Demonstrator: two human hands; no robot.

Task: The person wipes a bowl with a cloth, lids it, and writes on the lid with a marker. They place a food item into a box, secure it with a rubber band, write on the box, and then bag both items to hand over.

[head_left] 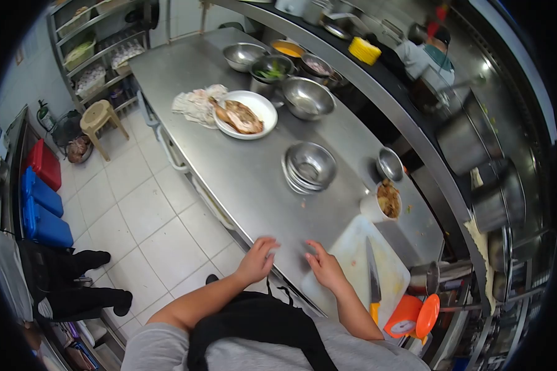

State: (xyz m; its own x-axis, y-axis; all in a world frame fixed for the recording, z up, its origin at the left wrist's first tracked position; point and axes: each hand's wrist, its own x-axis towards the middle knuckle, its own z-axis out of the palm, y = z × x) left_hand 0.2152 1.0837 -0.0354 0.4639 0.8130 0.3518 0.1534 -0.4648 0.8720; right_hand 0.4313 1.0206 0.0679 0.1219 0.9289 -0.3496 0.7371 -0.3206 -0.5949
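My left hand [258,260] hovers at the near edge of the steel table [229,179], its fingers loosely curved and holding nothing. Across from it, my right hand [325,267] is empty too, thumb and fingers apart, over the corner of a white cutting board [340,263]. On that board lies a knife [374,278] with a yellow handle. Beyond my hands sits a stack of steel bowls [312,166]. Farther off, a white dish [263,114] holds a piece of cooked-looking poultry [241,117], with a crumpled cloth [195,105] beside it.
A white tub [372,209] of brown scraps stands behind the board, near a small steel bowl [390,164]. An orange scale [405,315] is at right. Several bowls, including a large one [308,99], line the far side. A stool [99,114] and another person [62,278] are left.
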